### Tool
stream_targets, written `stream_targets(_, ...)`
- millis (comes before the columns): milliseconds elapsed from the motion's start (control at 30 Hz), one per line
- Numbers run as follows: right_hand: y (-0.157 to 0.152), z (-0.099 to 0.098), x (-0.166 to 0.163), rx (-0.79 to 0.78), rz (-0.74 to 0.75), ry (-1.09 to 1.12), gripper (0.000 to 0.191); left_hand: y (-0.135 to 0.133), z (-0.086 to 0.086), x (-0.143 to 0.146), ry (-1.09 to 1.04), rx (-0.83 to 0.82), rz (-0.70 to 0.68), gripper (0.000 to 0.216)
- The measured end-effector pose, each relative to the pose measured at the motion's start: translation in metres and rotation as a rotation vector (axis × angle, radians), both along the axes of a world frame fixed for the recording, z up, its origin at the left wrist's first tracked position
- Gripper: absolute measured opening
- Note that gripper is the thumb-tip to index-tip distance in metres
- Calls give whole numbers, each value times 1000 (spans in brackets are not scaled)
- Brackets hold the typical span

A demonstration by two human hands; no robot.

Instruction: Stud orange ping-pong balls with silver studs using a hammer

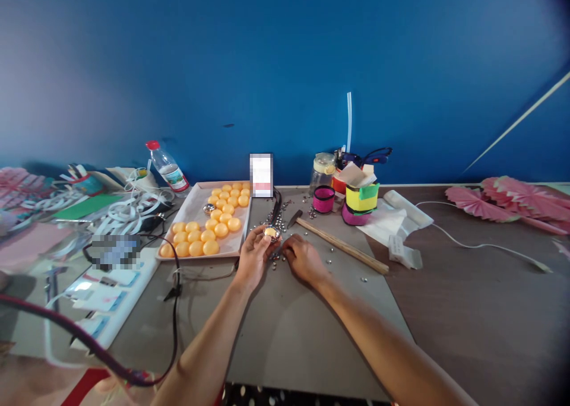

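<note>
My left hand is closed around a small orange ball whose surface is partly covered with shiny silver studs. Just to its right, my right hand is low over the mat with fingers curled together; whatever is between the fingertips is hidden. Loose silver studs lie scattered behind and between both hands. Left of my hands, a white tray holds rows of plain orange balls and one silver-studded ball.
A hammer lies right of my right hand. Behind are a phone, a magenta band, a lidded jar and a yellow container. Cables and a tilted bottle are left; pink paper fans lie right.
</note>
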State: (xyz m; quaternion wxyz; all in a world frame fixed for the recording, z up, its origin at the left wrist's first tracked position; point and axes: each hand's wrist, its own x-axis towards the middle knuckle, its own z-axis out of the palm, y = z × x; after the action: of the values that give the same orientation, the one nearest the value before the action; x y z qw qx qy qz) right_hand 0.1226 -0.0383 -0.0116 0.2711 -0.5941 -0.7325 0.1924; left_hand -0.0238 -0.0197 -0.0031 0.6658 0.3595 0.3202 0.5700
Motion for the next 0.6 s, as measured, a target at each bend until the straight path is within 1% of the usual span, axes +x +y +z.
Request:
stream_targets(67,1,-1,2,-9,-9,56,13,0,-1,0,-7,-2,1,39)
stream_targets(200,4,-4,5,-19,36,94,13,1,-1,0,-11,-5,6,40)
stream_targets(333,9,-8,7,-28,49,164,11,1,0,0,-5,-14,0,39)
stream_targets(433,11,-10,10,13,49,239,9,0,1,0,-1,-22,-1,39)
stream_targets(500,11,-10,11,30,32,331,9,0,2,0,0,-25,6,40)
stream_targets(600,12,-8,11,-61,-60,558,8,0,3,0,8,-24,11,39)
